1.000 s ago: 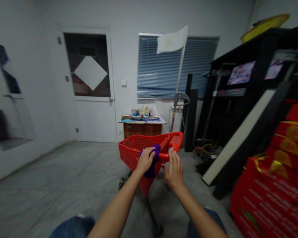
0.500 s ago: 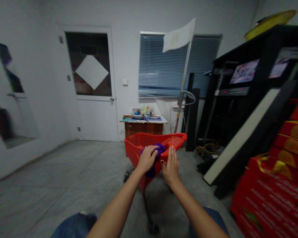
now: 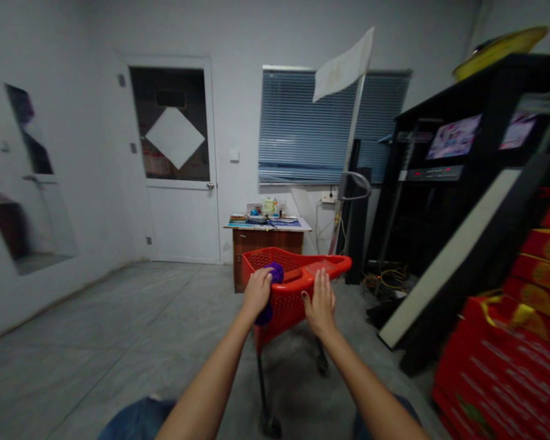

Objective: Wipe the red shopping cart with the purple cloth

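Note:
In front of me stands a red plastic shopping cart [image 3: 282, 315] on dark legs with wheels. A purple cloth [image 3: 275, 273] is draped over the cart's near left rim, part inside and part hanging outside. My left hand [image 3: 257, 291] is closed around the cloth, pressing it to the rim. On the right, my right hand [image 3: 321, 300] lies with its fingers stretched out and together against the cart's handle side, thumb apart, holding nothing. The cloth partly hides the rim under my left hand.
Behind the cart is a small desk [image 3: 268, 235] with several items on top. To the right, a long pale board [image 3: 449, 260] leans near a black rack [image 3: 444, 201], beside stacked red boxes [image 3: 508, 360]. A pole with a white flag [image 3: 343, 67] rises behind the cart.
My left hand has slid left along the rim with the purple cloth. The cart appears turned slightly, and my right hand stays flat on its handle side.

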Tool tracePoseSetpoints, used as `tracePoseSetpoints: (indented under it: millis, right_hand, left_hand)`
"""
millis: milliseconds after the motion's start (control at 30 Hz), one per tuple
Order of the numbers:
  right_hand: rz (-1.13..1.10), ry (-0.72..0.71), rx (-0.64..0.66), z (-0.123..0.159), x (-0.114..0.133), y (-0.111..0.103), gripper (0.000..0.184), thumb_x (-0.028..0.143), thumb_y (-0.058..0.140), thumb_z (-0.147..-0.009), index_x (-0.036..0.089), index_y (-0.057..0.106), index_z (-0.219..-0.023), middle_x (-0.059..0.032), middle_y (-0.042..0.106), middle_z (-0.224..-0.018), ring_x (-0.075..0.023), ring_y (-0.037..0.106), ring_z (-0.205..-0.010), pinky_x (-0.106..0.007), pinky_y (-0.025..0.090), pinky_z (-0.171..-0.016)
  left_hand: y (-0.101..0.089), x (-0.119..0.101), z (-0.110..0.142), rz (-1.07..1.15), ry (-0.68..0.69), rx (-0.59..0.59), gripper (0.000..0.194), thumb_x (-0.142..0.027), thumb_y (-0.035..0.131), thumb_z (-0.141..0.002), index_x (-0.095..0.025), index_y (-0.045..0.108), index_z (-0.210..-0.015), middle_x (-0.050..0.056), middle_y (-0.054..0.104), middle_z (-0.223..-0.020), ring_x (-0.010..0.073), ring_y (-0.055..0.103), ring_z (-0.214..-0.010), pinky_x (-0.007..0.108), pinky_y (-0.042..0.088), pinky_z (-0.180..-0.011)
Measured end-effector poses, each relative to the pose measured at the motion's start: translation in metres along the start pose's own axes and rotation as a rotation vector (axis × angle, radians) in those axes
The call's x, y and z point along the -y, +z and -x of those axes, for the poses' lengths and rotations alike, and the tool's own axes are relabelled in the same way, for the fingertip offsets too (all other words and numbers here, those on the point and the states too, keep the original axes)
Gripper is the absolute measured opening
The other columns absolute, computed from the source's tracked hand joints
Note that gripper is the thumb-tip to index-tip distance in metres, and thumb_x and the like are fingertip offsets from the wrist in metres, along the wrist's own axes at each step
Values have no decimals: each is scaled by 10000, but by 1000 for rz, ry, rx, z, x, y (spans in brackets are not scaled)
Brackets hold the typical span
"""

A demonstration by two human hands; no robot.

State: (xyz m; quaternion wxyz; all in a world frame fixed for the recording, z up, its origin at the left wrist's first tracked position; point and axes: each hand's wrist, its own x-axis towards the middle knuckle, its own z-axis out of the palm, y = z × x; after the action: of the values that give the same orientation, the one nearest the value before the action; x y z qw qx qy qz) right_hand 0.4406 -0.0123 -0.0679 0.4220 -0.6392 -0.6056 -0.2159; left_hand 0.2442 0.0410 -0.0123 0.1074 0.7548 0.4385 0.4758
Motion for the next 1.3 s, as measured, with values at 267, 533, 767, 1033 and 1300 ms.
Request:
tracePoseSetpoints:
  millis: [267,533,767,1033,1300]
  right_hand:
    - [32,-50,35,-2,5,-10,709,575,163,-1011,209,5,-1598,-126,261,-1629,-275,258,-1473,-494,351,-1096]
    - [60,75,-1,-14,-12,-7,722,560,173,-1015,173,-22,-1593,-153,221,-1637,-297,198,-1499,-524,355,-1084]
    - [121,-27,31,-7,-2,-17,732,554,254,-1008,221,-33,-1594,-103,255,-1635,-281,252,-1470,-494,376,-1081]
    - [149,-22,19,-12,-38,-27,710,521,263,-1014,172,61,-1599,-123,282,-1622,-281,214,-1490,-498,318,-1125]
    - [117,-80,50,-2,0,-23,707,565,314,-1000,209,160,-1592,-85,323,-1610,-282,247,-1470,-489,337,-1118]
  left_hand:
    - [-22,-16,16,-247,207,70,352,-304,387,-1005,-266,594,-1287,74,635,-1274,227,557,-1203,485,303,-1177]
    - [-20,-4,22,-270,145,-37,367,-282,381,-1000,-275,591,-1300,85,605,-1315,257,524,-1244,536,305,-1176]
    - [1,-61,29,-410,289,50,476,-203,427,-953,-359,528,-1391,55,611,-1325,288,517,-1225,505,311,-1167]
    - [-37,-7,15,-353,87,-1,412,-358,484,-960,-262,556,-1354,105,582,-1379,297,502,-1293,538,298,-1171]
    - [4,-43,10,-334,158,36,472,-360,478,-972,-262,491,-1434,118,510,-1489,324,417,-1401,545,290,-1175]
